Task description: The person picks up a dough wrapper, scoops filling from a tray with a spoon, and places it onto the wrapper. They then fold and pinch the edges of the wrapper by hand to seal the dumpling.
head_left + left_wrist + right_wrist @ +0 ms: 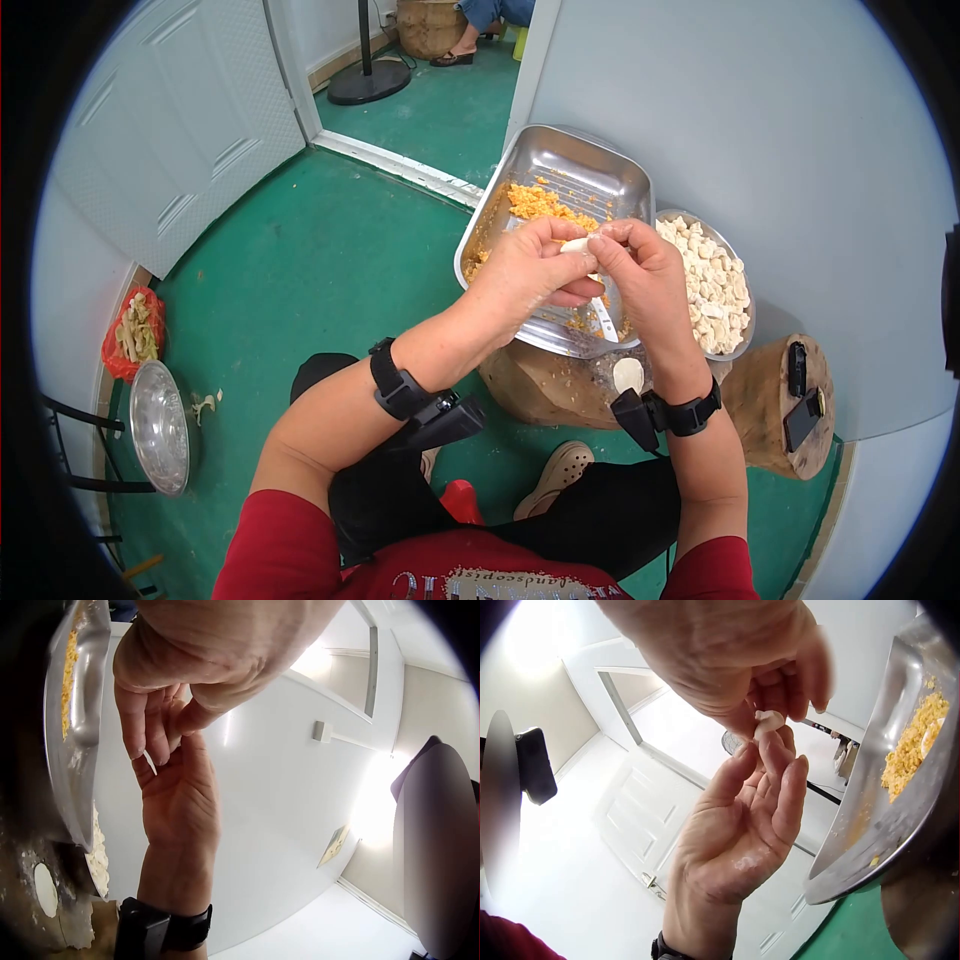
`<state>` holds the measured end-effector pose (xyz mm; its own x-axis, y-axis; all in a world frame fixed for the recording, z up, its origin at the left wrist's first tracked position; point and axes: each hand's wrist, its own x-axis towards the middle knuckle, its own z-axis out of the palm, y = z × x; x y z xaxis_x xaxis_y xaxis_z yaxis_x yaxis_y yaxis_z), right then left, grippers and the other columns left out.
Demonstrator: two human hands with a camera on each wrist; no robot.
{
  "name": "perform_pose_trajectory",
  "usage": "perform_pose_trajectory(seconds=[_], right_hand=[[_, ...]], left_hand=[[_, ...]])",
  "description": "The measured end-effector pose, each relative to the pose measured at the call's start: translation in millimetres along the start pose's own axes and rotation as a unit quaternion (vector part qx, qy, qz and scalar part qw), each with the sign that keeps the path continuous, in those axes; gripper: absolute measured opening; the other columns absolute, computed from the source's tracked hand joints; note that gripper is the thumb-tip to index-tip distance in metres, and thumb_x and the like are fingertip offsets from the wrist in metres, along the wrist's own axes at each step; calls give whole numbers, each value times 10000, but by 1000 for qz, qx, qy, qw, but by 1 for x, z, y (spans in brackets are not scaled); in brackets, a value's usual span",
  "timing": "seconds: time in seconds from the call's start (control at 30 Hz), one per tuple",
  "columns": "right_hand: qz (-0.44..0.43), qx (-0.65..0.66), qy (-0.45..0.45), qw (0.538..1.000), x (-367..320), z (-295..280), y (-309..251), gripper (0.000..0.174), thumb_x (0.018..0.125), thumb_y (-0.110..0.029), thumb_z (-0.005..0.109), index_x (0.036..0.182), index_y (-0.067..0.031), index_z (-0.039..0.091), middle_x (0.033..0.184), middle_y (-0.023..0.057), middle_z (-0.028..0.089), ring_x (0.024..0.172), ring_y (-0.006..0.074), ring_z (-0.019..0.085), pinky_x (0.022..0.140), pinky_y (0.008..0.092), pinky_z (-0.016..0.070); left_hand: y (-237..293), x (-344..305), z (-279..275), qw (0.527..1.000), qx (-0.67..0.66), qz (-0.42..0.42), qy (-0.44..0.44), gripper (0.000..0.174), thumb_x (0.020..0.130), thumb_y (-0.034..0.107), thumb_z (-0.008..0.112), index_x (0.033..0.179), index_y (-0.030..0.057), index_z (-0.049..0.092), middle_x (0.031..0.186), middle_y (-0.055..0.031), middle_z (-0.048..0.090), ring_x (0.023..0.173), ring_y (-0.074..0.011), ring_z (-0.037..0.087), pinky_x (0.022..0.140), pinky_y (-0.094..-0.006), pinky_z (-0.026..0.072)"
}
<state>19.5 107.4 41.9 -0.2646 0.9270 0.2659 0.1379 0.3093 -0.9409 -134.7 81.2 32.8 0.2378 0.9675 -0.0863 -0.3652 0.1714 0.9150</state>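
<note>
Over a metal tray (632, 185), both hands meet at a small folded dumpling (576, 245). My left hand (530, 270) pinches it between thumb and fingers. From the other side, the right hand (648, 285) grips its edge with thumb and fingertips. In the right wrist view the pale dough (769, 722) shows between the fingers of both hands. Crumbly yellow-orange filling (545, 203) lies in the tray, with a white-handled utensil (604, 320) below the hands. A flat round wrapper (628, 375) rests on the wooden stump (530, 385) in front of the tray.
Right of the tray, a round metal pan (748, 325) holds many finished dumplings (705, 275). A smaller stump (770, 440) carries dark devices. On the left floor are a metal basin (160, 430) and a red bag (150, 300) of vegetable scraps. Another person's foot (460, 50) shows beyond the doorway.
</note>
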Motion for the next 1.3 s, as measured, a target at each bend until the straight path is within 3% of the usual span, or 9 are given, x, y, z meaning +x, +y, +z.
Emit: perform_pose_trajectory(seconds=[0.27,0.47,0.57,0.67,0.77,0.87,0.97,1.3], right_hand=[[-4,53,8,999,-1,0,2,134,835,-117,611,876,10,606,845,41,600,711,90,579,627,217,478],[-65,-60,4,996,1,-2,-1,146,835,-126,614,884,11,610,925,65,572,789,110,573,663,235,474],[-68,-6,37,997,1,0,-5,128,819,-119,626,861,2,620,892,56,573,810,114,560,661,239,463],[-78,-43,-2,996,1,-2,-4,116,800,-106,636,850,-2,623,872,59,569,772,118,556,641,238,455],[-71,-82,-11,994,-1,-1,-6,96,792,-89,631,830,-1,621,859,60,568,742,122,553,635,242,456],[-39,-75,-7,996,-1,0,-8,79,792,-73,619,811,4,616,839,59,564,733,127,555,630,243,457],[-43,-72,-6,996,-1,-1,-6,73,789,-65,613,796,8,612,826,60,559,725,123,555,619,239,456],[-87,-137,1,987,1,-3,-8,106,749,-108,652,763,-8,618,780,70,585,794,203,522,715,301,419]], left_hand=[[-6,0,6,997,-61,-33,-17,229,877,169,560,999,-25,568,932,-90,615,766,-172,649,684,-267,541],[-7,1,4,999,-38,-14,-13,233,904,187,522,1035,0,566,939,-86,621,803,-167,648,718,-271,535],[-9,2,3,1000,-2,9,-24,224,907,174,508,1032,-2,566,928,-84,623,788,-165,650,710,-265,535],[-10,1,7,999,-24,18,-16,187,890,161,525,920,-17,571,860,-88,629,742,-162,657,642,-246,533],[-16,4,7,999,-23,19,-21,185,893,161,521,908,-18,565,851,-87,631,745,-154,656,635,-240,530],[-15,3,7,999,-5,10,-31,225,893,161,514,1015,-17,577,906,-90,628,762,-132,638,727,-254,529],[-14,2,9,1000,0,3,-23,221,892,159,514,1006,-18,580,896,-88,629,763,-133,639,725,-253,530],[-16,4,9,1000,8,15,-20,181,883,118,491,931,-24,591,814,-77,626,744,-113,622,693,-237,520]])
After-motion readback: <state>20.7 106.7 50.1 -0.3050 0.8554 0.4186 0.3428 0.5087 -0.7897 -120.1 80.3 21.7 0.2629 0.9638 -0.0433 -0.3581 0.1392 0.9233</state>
